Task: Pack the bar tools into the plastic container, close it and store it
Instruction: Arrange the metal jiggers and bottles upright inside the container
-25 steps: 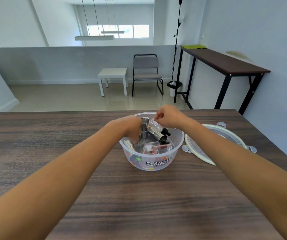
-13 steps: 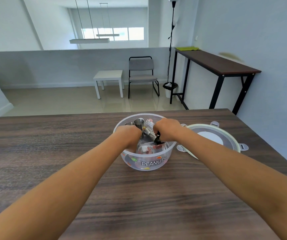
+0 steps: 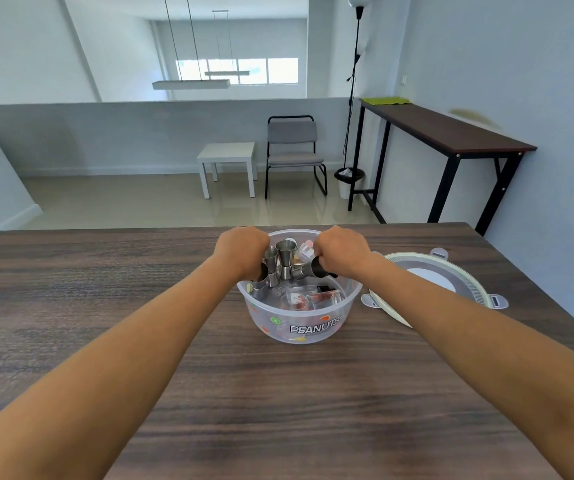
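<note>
A clear plastic container [image 3: 313,329] marked PEANUTS stands on the wooden table [image 3: 278,410], packed with bar tools. Several steel jiggers [image 3: 285,259] stick up at its back; small clear measuring cups with red marks [image 3: 308,299] lie in front of them. My left hand [image 3: 240,251] is curled at the container's left rim, fingers closed on a steel jigger [image 3: 270,270]. At the right rim, my right hand [image 3: 342,252] grips the end of a dark jigger [image 3: 311,270] lying sideways. The round lid [image 3: 441,282] lies flat to the right of the container.
The table's far edge runs just behind the container, its right edge beyond the lid. Past the table are a grey chair [image 3: 294,150], a small white side table [image 3: 228,161], a floor lamp [image 3: 353,98] and a tall dark console table [image 3: 445,133] against the right wall.
My hands have moved apart, from the middle of the container to its left and right rims. The dark jigger in my right hand now lies sideways across the tools.
</note>
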The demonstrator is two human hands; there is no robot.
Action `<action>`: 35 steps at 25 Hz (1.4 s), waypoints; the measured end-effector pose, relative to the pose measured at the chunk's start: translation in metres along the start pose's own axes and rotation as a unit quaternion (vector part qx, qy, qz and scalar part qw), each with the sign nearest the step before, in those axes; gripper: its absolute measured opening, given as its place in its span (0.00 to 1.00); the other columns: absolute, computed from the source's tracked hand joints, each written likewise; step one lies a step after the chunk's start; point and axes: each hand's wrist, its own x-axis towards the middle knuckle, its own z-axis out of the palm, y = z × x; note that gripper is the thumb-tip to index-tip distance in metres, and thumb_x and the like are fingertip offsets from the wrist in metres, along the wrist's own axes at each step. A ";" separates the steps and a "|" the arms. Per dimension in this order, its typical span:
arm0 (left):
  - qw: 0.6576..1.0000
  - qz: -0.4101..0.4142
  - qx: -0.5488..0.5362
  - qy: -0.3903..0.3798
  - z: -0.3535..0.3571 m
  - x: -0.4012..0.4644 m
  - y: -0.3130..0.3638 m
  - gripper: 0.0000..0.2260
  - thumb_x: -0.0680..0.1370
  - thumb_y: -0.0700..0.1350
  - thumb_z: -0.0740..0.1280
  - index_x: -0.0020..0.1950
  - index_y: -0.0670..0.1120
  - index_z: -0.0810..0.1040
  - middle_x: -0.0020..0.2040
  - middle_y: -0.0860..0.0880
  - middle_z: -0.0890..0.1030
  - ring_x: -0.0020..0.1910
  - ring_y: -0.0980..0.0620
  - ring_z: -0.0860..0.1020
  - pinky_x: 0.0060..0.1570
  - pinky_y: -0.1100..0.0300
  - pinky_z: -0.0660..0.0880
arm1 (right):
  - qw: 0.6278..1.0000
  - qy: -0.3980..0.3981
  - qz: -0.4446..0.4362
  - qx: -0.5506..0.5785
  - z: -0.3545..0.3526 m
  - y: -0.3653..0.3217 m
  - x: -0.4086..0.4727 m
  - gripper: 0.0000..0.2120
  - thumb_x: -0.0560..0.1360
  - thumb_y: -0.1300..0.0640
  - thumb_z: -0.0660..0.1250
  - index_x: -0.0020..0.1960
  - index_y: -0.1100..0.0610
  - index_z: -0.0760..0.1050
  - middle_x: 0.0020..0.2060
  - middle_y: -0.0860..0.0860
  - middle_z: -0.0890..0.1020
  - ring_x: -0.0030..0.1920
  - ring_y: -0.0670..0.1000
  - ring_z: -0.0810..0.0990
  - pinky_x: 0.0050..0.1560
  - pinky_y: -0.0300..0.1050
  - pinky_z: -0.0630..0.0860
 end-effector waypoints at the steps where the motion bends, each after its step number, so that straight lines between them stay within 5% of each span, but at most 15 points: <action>1: 1.000 -0.006 -0.002 0.010 0.003 0.001 0.000 0.07 0.70 0.41 0.68 0.46 0.41 0.77 0.46 0.43 0.80 0.39 0.45 0.73 0.36 0.56 0.70 | 1.000 0.003 0.006 0.010 0.000 0.000 0.000 0.09 0.72 0.65 0.60 0.46 0.62 0.80 0.43 0.58 0.82 0.44 0.60 0.80 0.35 0.44 0.69; 7: 0.998 -0.038 -0.028 0.034 0.013 0.006 -0.004 0.10 0.73 0.45 0.68 0.52 0.42 0.76 0.50 0.44 0.81 0.48 0.43 0.79 0.39 0.54 0.73 | 0.997 0.014 0.014 0.071 -0.002 0.001 -0.003 0.11 0.71 0.63 0.61 0.47 0.59 0.81 0.45 0.58 0.84 0.46 0.60 0.80 0.39 0.47 0.75; 11: 0.993 -0.053 -0.099 0.047 -0.001 0.011 -0.005 0.12 0.70 0.39 0.67 0.53 0.41 0.76 0.52 0.42 0.79 0.49 0.40 0.78 0.42 0.52 0.75 | 0.992 0.071 0.022 0.105 -0.015 0.008 -0.009 0.11 0.71 0.61 0.61 0.45 0.58 0.82 0.41 0.57 0.84 0.44 0.60 0.80 0.39 0.44 0.72; 14: 0.985 0.001 -0.138 0.100 -0.012 0.022 0.013 0.11 0.70 0.37 0.65 0.52 0.41 0.76 0.52 0.42 0.78 0.47 0.41 0.77 0.38 0.54 0.71 | 0.988 0.100 0.041 0.112 -0.029 0.018 -0.014 0.12 0.70 0.60 0.60 0.44 0.59 0.82 0.40 0.57 0.84 0.42 0.59 0.79 0.42 0.45 0.71; 20: 0.989 0.139 -0.032 0.028 0.005 0.048 0.056 0.16 0.72 0.45 0.67 0.60 0.47 0.78 0.58 0.48 0.79 0.60 0.46 0.71 0.59 0.55 0.69 | 0.988 0.066 0.069 0.119 -0.040 0.030 -0.034 0.12 0.70 0.62 0.60 0.45 0.59 0.82 0.42 0.57 0.84 0.42 0.58 0.77 0.46 0.45 0.67; 27: 0.981 0.191 -0.002 -0.021 0.023 0.060 0.076 0.24 0.69 0.49 0.71 0.65 0.50 0.74 0.59 0.47 0.75 0.62 0.46 0.70 0.55 0.54 0.72 | 0.985 0.056 0.082 0.139 -0.043 0.046 -0.053 0.13 0.71 0.62 0.59 0.46 0.59 0.82 0.43 0.57 0.84 0.46 0.59 0.78 0.53 0.51 0.74; 35: 0.980 0.189 0.045 -0.053 0.028 0.065 0.083 0.26 0.69 0.52 0.70 0.64 0.45 0.74 0.61 0.44 0.72 0.61 0.44 0.68 0.59 0.51 0.71 | 0.988 0.054 0.074 0.128 -0.050 0.047 -0.057 0.13 0.72 0.60 0.59 0.48 0.57 0.82 0.44 0.55 0.84 0.46 0.57 0.77 0.49 0.46 0.69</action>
